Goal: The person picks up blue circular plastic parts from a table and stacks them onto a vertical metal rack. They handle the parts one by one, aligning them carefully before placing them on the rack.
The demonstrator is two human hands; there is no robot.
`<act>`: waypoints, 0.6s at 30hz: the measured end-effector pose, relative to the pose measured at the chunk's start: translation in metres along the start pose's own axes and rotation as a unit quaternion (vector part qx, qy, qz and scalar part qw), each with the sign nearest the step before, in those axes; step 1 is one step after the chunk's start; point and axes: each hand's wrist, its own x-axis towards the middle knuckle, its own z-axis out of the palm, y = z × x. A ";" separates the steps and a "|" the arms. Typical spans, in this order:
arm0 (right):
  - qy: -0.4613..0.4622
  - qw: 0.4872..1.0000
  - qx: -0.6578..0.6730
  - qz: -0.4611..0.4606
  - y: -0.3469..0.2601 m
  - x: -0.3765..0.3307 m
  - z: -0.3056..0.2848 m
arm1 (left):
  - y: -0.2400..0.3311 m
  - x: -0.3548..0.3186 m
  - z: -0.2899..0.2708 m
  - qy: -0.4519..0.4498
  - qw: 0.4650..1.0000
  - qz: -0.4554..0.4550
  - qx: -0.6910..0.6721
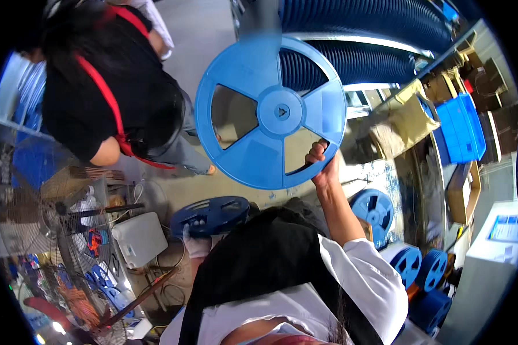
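My right hand grips the rim of a large light-blue plastic reel, its fingers curled through one of the cut-outs. The reel is raised in front of me, its flat side with the round hub facing up toward my view. Lower and to the left, my left hand, in a pale glove, is closed on a dark-blue reel. Fingertips show through an opening in that reel, which is tilted nearly edge-on beside my body. The two reels are apart.
Another person in a black top with a red strap stands ahead left. A wire-guard fan and white container are at left. Dark ribbed rows fill the far side. More blue reels, shelving and a blue crate stand right.
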 end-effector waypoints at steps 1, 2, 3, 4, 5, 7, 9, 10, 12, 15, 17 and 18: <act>0.013 1.000 -0.010 -0.013 -0.002 -0.002 -0.003 | 0.004 0.012 0.000 -0.028 0.999 -0.023 0.029; 0.017 1.000 -0.004 -0.019 0.002 -0.005 -0.010 | 0.016 0.039 -0.026 -0.017 0.998 -0.061 0.022; 0.026 0.999 -0.008 -0.034 0.001 -0.006 -0.016 | 0.024 0.068 -0.050 -0.012 0.994 -0.108 0.024; 0.034 0.998 -0.012 -0.054 -0.001 -0.010 -0.022 | 0.019 0.079 -0.034 0.041 0.985 -0.160 -0.043; 0.040 0.996 -0.016 -0.078 -0.001 -0.014 -0.025 | 0.014 0.088 -0.013 0.099 0.968 -0.201 -0.111; 0.088 0.990 -0.013 -0.109 0.000 -0.015 -0.035 | -0.003 0.085 0.043 0.103 0.983 -0.124 0.090; 0.106 0.984 -0.021 -0.144 -0.005 -0.018 -0.045 | -0.019 0.108 0.056 0.076 0.979 -0.117 0.151; 0.114 0.980 -0.025 -0.158 -0.010 -0.021 -0.055 | -0.027 0.118 0.061 0.062 0.975 -0.114 0.179; 0.143 0.971 -0.029 -0.191 -0.008 -0.025 -0.061 | -0.035 0.138 0.080 0.051 0.970 -0.151 0.184; 0.207 0.947 -0.039 -0.241 -0.012 -0.033 -0.076 | -0.053 0.157 0.109 0.033 0.958 -0.175 0.224; 0.263 0.923 -0.069 -0.273 -0.018 -0.041 -0.082 | -0.068 0.165 0.128 0.019 0.941 -0.192 0.278; 0.290 0.909 -0.082 -0.287 -0.023 -0.044 -0.086 | -0.077 0.167 0.139 -0.008 0.932 -0.225 0.284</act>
